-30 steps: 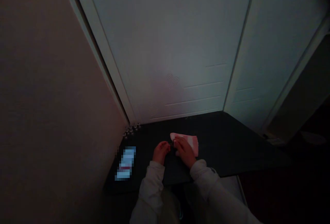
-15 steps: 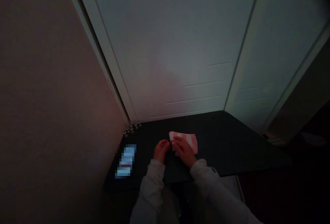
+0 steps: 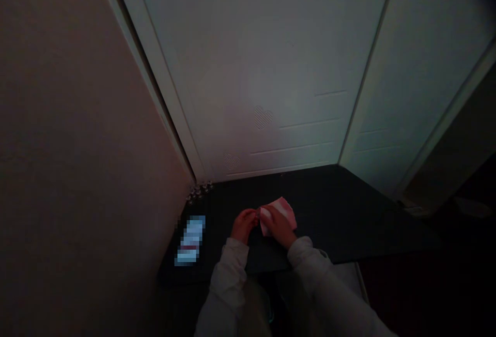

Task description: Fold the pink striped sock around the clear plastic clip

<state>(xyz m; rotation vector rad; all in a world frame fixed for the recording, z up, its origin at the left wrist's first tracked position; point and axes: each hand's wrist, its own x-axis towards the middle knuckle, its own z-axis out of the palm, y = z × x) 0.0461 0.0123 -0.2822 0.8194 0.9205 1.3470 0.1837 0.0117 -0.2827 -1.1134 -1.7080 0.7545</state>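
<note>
A pink cloth (image 3: pixel 287 211) with pale stripes lies on the dark table (image 3: pixel 325 208), partly covered by my right hand. My right hand (image 3: pixel 278 223) is closed on the cloth's left part, its fingertips pointing toward my other hand. Just left of the cloth, my left hand (image 3: pixel 245 223) is closed in a pinch. Its fingertips meet the right hand's fingers at a tiny item too dark and small to name.
A lit, blurred phone (image 3: pixel 190 240) lies on the table's left side. Several small shiny objects (image 3: pixel 199 190) stand in the back left corner by the wall. White panels (image 3: pixel 248 68) with embossed hearts rise behind the table.
The cloth has turned and bunched up under my right hand, whose fingers have closed on it. My left hand stays nearly in place.
</note>
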